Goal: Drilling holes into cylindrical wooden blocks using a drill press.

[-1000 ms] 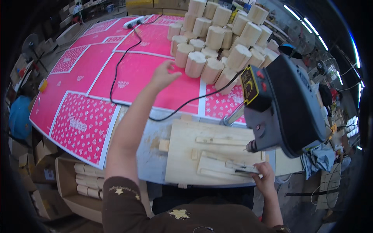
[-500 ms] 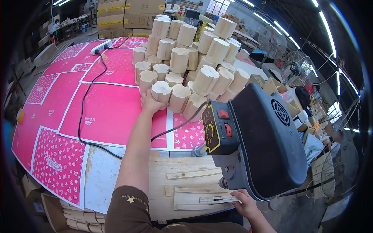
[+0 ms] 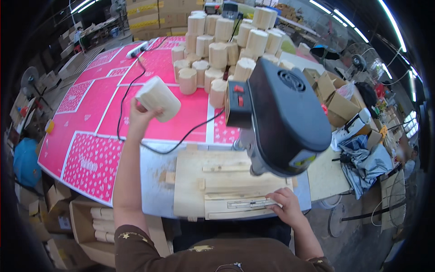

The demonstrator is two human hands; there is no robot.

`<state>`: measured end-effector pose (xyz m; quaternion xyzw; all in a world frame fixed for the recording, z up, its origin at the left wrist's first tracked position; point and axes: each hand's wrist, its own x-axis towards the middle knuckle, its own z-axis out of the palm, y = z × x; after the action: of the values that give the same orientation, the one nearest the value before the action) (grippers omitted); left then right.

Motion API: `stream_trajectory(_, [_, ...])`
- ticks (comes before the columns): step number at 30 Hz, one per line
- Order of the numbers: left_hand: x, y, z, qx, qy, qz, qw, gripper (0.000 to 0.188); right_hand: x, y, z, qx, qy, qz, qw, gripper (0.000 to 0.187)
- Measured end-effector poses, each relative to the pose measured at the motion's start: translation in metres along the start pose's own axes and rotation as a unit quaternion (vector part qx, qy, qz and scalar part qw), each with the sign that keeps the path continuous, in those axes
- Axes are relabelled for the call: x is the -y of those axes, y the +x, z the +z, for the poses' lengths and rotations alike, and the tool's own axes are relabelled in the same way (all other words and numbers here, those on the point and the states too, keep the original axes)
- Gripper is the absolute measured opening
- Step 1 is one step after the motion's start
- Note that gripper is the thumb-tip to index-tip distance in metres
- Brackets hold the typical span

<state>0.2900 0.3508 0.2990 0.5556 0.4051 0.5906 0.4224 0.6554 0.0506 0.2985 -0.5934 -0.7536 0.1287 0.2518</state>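
Note:
My left hand [image 3: 142, 117] is wrapped round a pale wooden cylinder block [image 3: 159, 99], holding it tilted in the air over the pink-covered table. My right hand [image 3: 284, 204] has its fingers closed at the right end of a slim, pale slotted strip [image 3: 247, 203]; its exact kind is unclear. This strip lies between wooden rails on a plywood board [image 3: 190, 186]. Above the board stands a black bench drill press [image 3: 285, 113] with red switches; its head hides part of the board. A pile of similar wooden blocks [image 3: 217, 54] rises behind it.
A black cable [image 3: 174, 148] crosses the pink sheet [image 3: 154, 120] from a white power strip [image 3: 137, 50]. At lower left, a cardboard box [image 3: 84, 226] holds several wooden pieces. Open cartons [image 3: 333, 99] and grey cloth [image 3: 369, 158] crowd the right side.
My left hand has lifted a block off the near left of the pile and brought it left and nearer. My right hand stays at the strip. The view has shifted.

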Motion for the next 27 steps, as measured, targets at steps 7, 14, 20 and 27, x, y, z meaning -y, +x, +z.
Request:
stream_trajectory(7, [-0.112,-0.118,-0.008,0.224,0.033,-0.064,0.972,0.047,-0.005,0.003,-0.009,0.002,0.057,-0.042,0.998,0.030])
stream_trajectory(14, [-0.084,-0.185,0.073,0.321,0.286,-0.139,0.892,0.043,-0.032,0.003,-0.004,-0.018,0.044,-0.012,0.999,0.028])
stream_trajectory(20, [-0.056,-0.195,0.095,0.368,0.244,-0.193,0.876,0.048,-0.031,0.001,-0.009,-0.011,0.039,-0.051,0.998,0.027])
stream_trajectory(27, [-0.033,-0.196,0.121,0.359,0.204,-0.149,0.899,0.035,-0.030,0.006,-0.003,0.000,0.051,-0.057,0.997,0.027])
